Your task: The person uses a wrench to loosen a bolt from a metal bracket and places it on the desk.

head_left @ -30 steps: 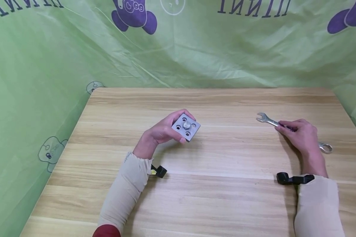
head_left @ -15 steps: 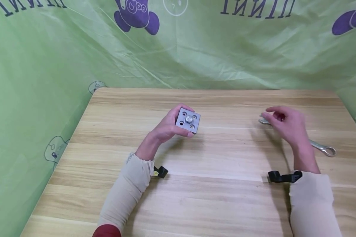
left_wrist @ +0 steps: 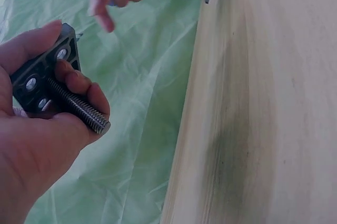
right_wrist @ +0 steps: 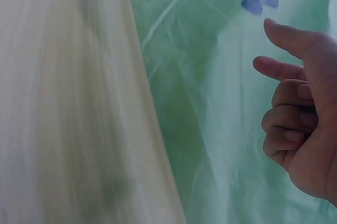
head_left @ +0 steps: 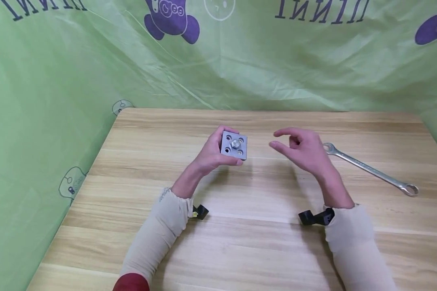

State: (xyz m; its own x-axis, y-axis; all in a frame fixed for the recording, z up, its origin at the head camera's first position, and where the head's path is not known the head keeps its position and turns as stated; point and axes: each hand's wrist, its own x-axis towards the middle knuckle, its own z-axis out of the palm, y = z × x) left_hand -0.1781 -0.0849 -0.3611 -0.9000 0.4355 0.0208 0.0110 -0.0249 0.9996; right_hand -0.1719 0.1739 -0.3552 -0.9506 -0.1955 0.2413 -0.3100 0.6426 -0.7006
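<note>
My left hand (head_left: 212, 157) grips a square grey metal plate (head_left: 234, 152) by its edges, raised over the table. A bolt passes through the plate's centre, its head (head_left: 236, 143) facing up among several holes. From below, in the left wrist view, the threaded bolt shank (left_wrist: 80, 106) sticks out with fingers curled beside it. My right hand (head_left: 307, 153) is in the air to the right of the plate, holding nothing. Its thumb and index finger (right_wrist: 279, 69) are spread apart, the other fingers folded in. A combination wrench (head_left: 369, 169) lies on the table behind that hand, to the right.
The wood-grained table (head_left: 262, 242) stretches under both arms. Green sheeting (head_left: 240, 72) with purple prints hangs behind its far edge and along the left side. Black camera mounts (head_left: 315, 218) stick out from both wrists.
My right hand has let go of the wrench and moved left toward the plate. The wrench lies on the table. My left hand has shifted the plate slightly up and right and turned it.
</note>
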